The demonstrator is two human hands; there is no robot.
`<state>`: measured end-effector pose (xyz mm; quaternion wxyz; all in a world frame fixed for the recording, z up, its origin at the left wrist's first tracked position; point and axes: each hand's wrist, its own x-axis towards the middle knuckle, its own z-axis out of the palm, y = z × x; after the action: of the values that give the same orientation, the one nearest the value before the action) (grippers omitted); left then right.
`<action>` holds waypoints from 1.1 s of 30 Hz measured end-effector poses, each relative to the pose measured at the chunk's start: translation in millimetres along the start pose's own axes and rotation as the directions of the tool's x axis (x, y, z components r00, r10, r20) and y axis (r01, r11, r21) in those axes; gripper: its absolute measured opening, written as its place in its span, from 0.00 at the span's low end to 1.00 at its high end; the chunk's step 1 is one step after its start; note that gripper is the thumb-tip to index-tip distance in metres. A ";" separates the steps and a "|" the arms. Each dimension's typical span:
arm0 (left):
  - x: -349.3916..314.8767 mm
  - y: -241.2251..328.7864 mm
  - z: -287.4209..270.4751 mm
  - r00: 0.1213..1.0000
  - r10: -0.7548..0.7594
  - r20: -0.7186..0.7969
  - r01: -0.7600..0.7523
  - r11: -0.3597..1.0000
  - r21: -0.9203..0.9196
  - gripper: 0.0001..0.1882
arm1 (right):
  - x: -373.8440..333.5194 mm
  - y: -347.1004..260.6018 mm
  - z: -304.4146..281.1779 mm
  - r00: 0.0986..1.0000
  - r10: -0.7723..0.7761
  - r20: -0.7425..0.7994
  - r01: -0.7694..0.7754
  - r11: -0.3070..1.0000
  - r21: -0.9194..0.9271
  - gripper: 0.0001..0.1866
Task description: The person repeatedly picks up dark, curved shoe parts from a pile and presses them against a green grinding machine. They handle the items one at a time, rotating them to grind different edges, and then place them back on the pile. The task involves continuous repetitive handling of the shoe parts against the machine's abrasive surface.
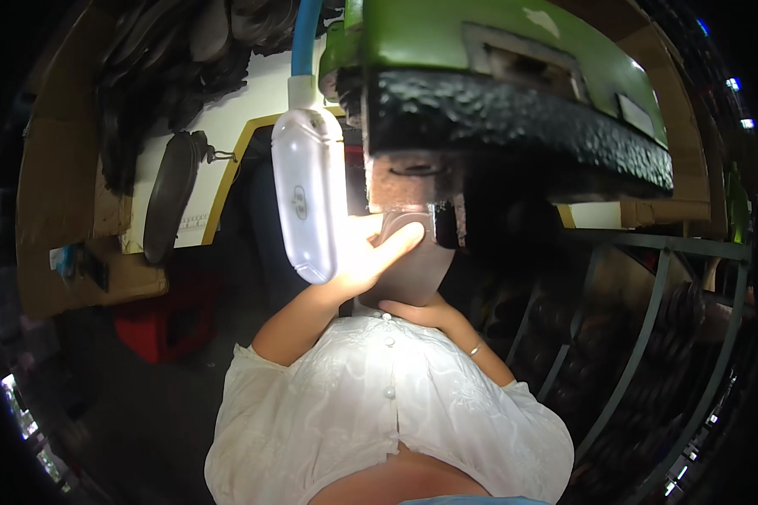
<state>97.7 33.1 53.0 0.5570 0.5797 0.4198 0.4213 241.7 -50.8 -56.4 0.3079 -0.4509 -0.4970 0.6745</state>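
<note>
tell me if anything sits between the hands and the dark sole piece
Nothing visible does: both the left hand and the right hand already grip the sole piece, held up under the machine beside the lamp.

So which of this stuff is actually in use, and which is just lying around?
In use: the dark flat piece held by left hand and right hand under the green machine; the lit white lamp.

Lying about: red crate, cardboard, hanging dark sole, metal rack.
</note>
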 end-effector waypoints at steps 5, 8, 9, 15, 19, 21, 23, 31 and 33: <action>-6.8 -15.4 -16.1 0.959 -0.232 0.164 0.275 0.905 -0.325 0.14 | -40.2 -13.4 -68.0 0.978 0.082 -0.193 -0.025 0.959 0.283 0.22; -8.8 -1.7 -8.1 0.987 -0.157 0.041 0.162 0.950 -0.267 0.16 | -53.3 -19.4 -104.3 0.869 -0.067 -0.490 0.353 0.778 0.520 0.25; -10.4 -3.0 -7.7 0.992 -0.128 -0.002 0.124 0.962 -0.245 0.17 | -51.2 -39.4 -110.8 0.884 -0.139 -0.446 0.376 0.780 0.501 0.26; -29.5 -48.4 -46.7 0.992 -0.101 -0.077 0.055 0.889 -0.454 0.24 | -21.9 -84.0 -88.5 0.789 -0.177 -0.588 0.499 0.744 0.445 0.25; -35.3 -27.4 -72.3 0.958 -0.224 -0.180 0.124 0.887 -0.445 0.16 | -2.7 -88.0 -60.0 0.849 -0.214 -0.484 0.446 0.781 0.437 0.23; -46.4 -33.6 -88.2 0.942 -0.289 -0.172 0.194 0.885 -0.424 0.15 | 6.4 -92.3 -49.2 0.876 -0.244 -0.415 0.420 0.808 0.412 0.22; -56.4 -33.8 -97.1 0.924 -0.350 -0.155 0.250 0.858 -0.449 0.15 | 16.0 -98.1 -42.0 0.904 -0.251 -0.347 0.382 0.840 0.385 0.22; -74.9 -87.5 -82.9 0.810 -0.513 0.284 0.508 0.856 0.096 0.22 | 63.7 -115.9 -40.5 0.911 -0.410 -0.054 0.411 0.885 0.217 0.15; -64.9 -76.0 -56.2 0.862 -0.418 0.286 0.354 0.901 0.250 0.21 | 72.6 -109.1 -44.0 0.946 -0.325 0.011 0.321 0.939 0.125 0.13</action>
<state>23.6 -10.5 -22.9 0.6355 0.5963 0.4655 0.1547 249.0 63.6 20.7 0.4332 -0.3332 -0.5271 0.6508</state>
